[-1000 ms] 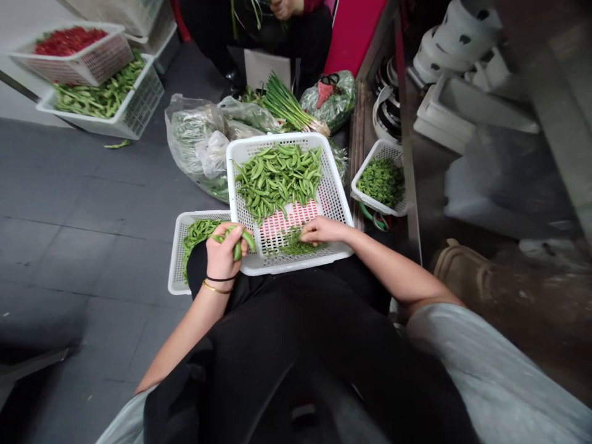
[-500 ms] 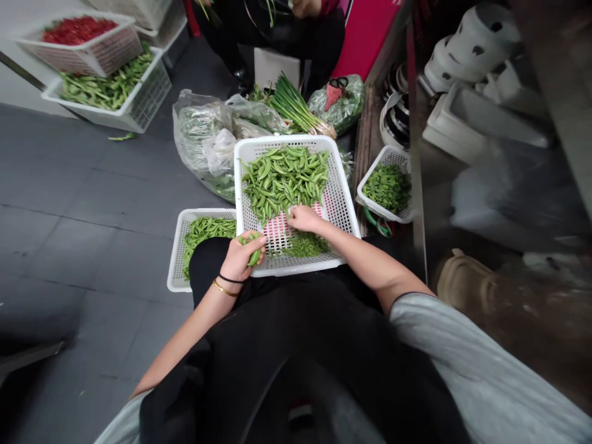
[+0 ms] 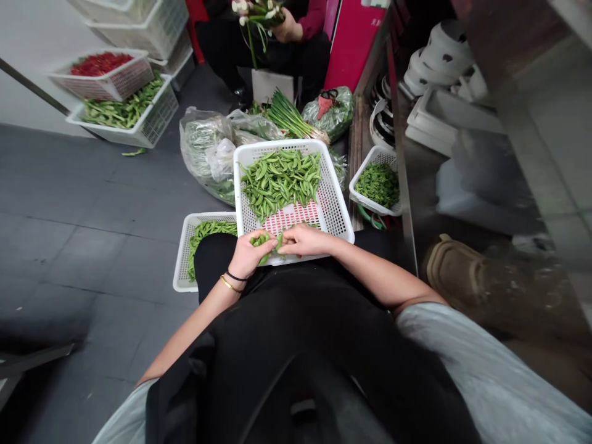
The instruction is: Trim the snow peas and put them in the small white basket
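A white perforated basket (image 3: 340, 213) rests on my lap, with a heap of green pea pods (image 3: 280, 179) in its far half and a red patterned sheet showing under the near half. My left hand (image 3: 247, 256) is closed round a few pea pods (image 3: 264, 242) at the basket's near edge. My right hand (image 3: 303, 240) meets it there, fingers pinched on the same pods. A second white basket (image 3: 182, 265) with green pods sits on the floor beside my left knee.
A small basket of green trimmings (image 3: 378, 184) stands to the right. Plastic bags of greens (image 3: 208, 148) and spring onions (image 3: 289, 117) lie ahead. Stacked baskets of red chillies (image 3: 99, 65) and green beans (image 3: 123, 111) sit far left. A seated person (image 3: 277, 24) handles greens opposite.
My right hand came back from the pod heap to the near edge and joined my left hand on the pods. The view shifted slightly.
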The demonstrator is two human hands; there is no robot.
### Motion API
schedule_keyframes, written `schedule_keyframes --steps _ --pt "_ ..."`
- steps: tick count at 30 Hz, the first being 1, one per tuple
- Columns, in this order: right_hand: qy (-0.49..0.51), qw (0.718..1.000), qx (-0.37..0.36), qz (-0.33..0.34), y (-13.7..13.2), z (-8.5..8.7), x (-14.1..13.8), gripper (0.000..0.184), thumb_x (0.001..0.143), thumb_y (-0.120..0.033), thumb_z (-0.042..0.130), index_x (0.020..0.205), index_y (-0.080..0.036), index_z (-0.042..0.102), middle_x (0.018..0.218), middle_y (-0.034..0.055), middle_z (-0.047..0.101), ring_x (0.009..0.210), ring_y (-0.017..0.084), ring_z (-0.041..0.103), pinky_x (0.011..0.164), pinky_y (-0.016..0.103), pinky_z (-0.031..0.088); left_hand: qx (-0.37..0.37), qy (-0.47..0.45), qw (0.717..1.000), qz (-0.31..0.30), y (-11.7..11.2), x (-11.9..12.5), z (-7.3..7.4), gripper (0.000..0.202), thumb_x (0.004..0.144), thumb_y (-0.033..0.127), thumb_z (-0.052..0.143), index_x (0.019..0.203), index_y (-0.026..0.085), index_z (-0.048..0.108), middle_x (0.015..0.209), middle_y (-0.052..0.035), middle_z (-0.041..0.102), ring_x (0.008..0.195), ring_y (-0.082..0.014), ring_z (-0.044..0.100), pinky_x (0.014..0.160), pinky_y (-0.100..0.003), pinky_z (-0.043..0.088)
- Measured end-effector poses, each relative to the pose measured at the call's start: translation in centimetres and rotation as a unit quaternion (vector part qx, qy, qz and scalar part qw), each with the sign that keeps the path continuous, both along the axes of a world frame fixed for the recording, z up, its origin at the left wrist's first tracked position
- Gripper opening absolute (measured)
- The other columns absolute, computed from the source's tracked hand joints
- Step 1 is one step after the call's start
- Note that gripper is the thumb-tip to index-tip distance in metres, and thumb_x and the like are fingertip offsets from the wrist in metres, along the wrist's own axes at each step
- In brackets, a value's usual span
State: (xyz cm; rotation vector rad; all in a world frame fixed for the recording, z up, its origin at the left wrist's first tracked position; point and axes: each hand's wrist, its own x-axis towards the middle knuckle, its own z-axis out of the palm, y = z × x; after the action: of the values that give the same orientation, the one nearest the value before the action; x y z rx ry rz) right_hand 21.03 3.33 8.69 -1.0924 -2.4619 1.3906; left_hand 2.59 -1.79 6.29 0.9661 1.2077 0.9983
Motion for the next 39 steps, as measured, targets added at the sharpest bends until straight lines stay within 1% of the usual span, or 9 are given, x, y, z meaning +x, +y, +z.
schedule_keyframes --steps 7,12,16,20,24,29,32,35,39 --pt "0.057 0.984 0.162 0.039 -0.3 2.3 0.7 0.021 0.087 -0.022 0.045 0.071 -0.016 0.056 0.065 -0.0017 0.053 0.06 0.009 0.045 0.061 0.02 0.03 -0.088 -0.139 0.983 -0.081 -0.2 -0.3 0.8 0.019 0.065 0.026 0.073 0.069 0.014 0.059 0.041 0.003 0.049 0.032 -0.0077 0.041 0.034 -0.019 0.031" --pt "0.065 0.966 0.237 0.085 -1.1 1.1 -0.1 0.022 0.081 -0.018 0.045 0.061 -0.017 0.053 0.059 -0.0027 0.049 0.055 0.008 0.04 0.055 0.021 0.027 -0.134 -0.168 0.966 -0.142 -0.4 -0.5 0.3 0.024 0.06 0.024 0.074 0.076 0.011 0.062 0.044 0.0029 0.053 0.031 -0.0071 0.042 0.032 -0.019 0.031" --pt "0.097 0.934 0.343 0.03 -2.0 -0.6 -1.0 0.021 0.08 -0.018 0.045 0.061 -0.017 0.053 0.059 -0.0015 0.05 0.056 0.01 0.041 0.054 0.022 0.029 -0.152 -0.221 0.958 -0.103 -0.5 -0.2 -0.5 0.02 0.061 0.024 0.072 0.071 0.012 0.059 0.043 0.0035 0.05 0.033 -0.0067 0.041 0.033 -0.018 0.03" --pt "0.125 0.918 0.371 -0.072 -1.7 -0.3 0.5 0.024 0.08 -0.017 0.043 0.057 -0.018 0.049 0.056 -0.0011 0.048 0.054 0.01 0.041 0.055 0.023 0.033 -0.133 -0.259 0.956 -0.005 0.0 -0.4 -0.6 0.023 0.058 0.022 0.072 0.072 0.013 0.057 0.049 0.0037 0.052 0.035 -0.0047 0.038 0.033 -0.016 0.026" --pt "0.111 0.94 0.302 -0.113 -0.6 1.3 3.1 0.02 0.082 -0.02 0.045 0.064 -0.017 0.052 0.06 -0.0007 0.051 0.057 0.01 0.046 0.059 0.023 0.037 -0.009 -0.158 0.983 0.087 0.5 -1.2 0.0 0.018 0.063 0.019 0.071 0.074 0.014 0.058 0.045 0.0051 0.049 0.037 -0.0072 0.043 0.037 -0.018 0.033" --pt "0.015 0.968 0.241 -0.069 -0.7 0.7 1.8 0.026 0.085 -0.037 0.052 0.098 -0.015 0.058 0.086 0.0042 0.061 0.065 0.011 0.05 0.062 0.023 0.036 0.094 0.021 0.991 0.089 0.1 -1.0 0.3 0.016 0.067 0.022 0.071 0.077 0.014 0.061 0.048 0.003 0.055 0.04 -0.008 0.047 0.041 -0.019 0.036" --pt "-0.026 0.969 0.247 -0.013 -0.8 -0.3 0.2 0.029 0.093 -0.035 0.04 0.082 -0.015 0.059 0.075 0.003 0.058 0.064 0.012 0.048 0.061 0.023 0.032 0.111 0.067 0.988 0.087 -0.2 -1.2 0.1 0.016 0.07 0.025 0.07 0.079 0.015 0.062 0.049 0.0038 0.055 0.041 -0.0081 0.047 0.042 -0.02 0.037" --pt "-0.01 0.97 0.242 -0.004 -0.3 -0.5 0.0 0.036 0.095 -0.031 0.034 0.071 -0.015 0.056 0.065 0.0006 0.053 0.06 0.011 0.043 0.06 0.022 0.029 0.124 0.155 0.98 0.022 -0.2 -2.1 0.5 0.014 0.07 0.026 0.069 0.077 0.016 0.063 0.054 0.0027 0.057 0.045 -0.0089 0.049 0.047 -0.021 0.039" --pt "-0.012 0.974 0.195 0.112 0.3 0.6 0.4 0.031 0.093 -0.031 0.041 0.07 -0.016 0.055 0.063 -0.0014 0.05 0.057 0.01 0.039 0.058 0.022 0.025 0.187 0.298 0.926 -0.139 0.2 -3.2 2.5 0.015 0.07 0.026 0.069 0.083 0.017 0.069 0.08 -0.0032 0.068 0.07 -0.0144 0.06 0.068 -0.025 0.045"
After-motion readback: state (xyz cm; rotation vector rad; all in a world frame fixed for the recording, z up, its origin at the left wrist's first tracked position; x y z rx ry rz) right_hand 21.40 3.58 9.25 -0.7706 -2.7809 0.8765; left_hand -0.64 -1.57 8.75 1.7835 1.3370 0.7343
